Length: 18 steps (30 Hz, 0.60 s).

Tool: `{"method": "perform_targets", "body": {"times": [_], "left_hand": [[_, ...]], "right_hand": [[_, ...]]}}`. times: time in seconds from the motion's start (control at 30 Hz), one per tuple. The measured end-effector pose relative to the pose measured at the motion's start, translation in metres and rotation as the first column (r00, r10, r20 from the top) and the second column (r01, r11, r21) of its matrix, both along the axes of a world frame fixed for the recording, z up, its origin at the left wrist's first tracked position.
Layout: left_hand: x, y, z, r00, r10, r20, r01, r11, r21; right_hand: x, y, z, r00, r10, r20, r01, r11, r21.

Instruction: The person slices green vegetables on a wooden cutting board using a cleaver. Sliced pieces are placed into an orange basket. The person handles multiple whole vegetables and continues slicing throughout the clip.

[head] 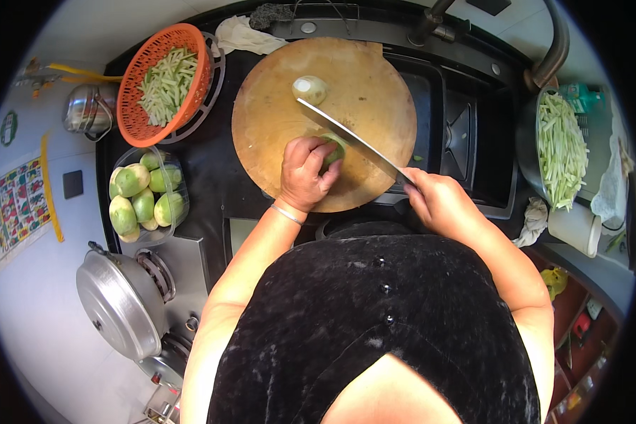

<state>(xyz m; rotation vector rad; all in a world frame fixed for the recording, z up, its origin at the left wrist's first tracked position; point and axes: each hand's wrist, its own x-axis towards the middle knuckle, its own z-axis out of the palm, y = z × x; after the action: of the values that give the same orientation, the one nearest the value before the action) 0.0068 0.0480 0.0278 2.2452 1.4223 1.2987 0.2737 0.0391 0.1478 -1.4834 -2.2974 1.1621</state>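
Note:
On a round wooden chopping board (275, 127), my left hand (308, 172) grips a piece of green radish (336, 150), its fingers curled over the top. My right hand (442, 199) is closed around the handle of a kitchen cleaver (358, 140). The blade slants across the board, its edge close beside the radish piece; whether it touches is hard to tell. Another radish piece (310, 89), pale with a white cut face, lies farther back on the board, near the blade's far tip.
An orange colander (132, 124) of cut strips stands back left, above a clear plastic container (176, 225) of several radishes. A lidded metal pot (114, 307) sits on the stove at left. The sink (477, 143), faucet (556, 47) and a bowl (527, 143) heaped with strips are on the right.

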Motion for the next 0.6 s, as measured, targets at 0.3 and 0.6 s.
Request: {"method": "perform_targets", "body": {"times": [0.3,0.6], "left_hand": [[-0.003,0.002,-0.012,0.998,-0.011,0.058,0.010,1.000,0.010],[-0.005,-0.002,-0.018,0.998,-0.008,0.064,0.013,0.996,-0.087]], "right_hand": [[-0.009,-0.001,0.010,0.992,0.080,0.096,-0.085,0.995,0.058],[-0.014,0.004,0.015,0.974,0.121,0.192,-0.124,0.992,0.002]]}}
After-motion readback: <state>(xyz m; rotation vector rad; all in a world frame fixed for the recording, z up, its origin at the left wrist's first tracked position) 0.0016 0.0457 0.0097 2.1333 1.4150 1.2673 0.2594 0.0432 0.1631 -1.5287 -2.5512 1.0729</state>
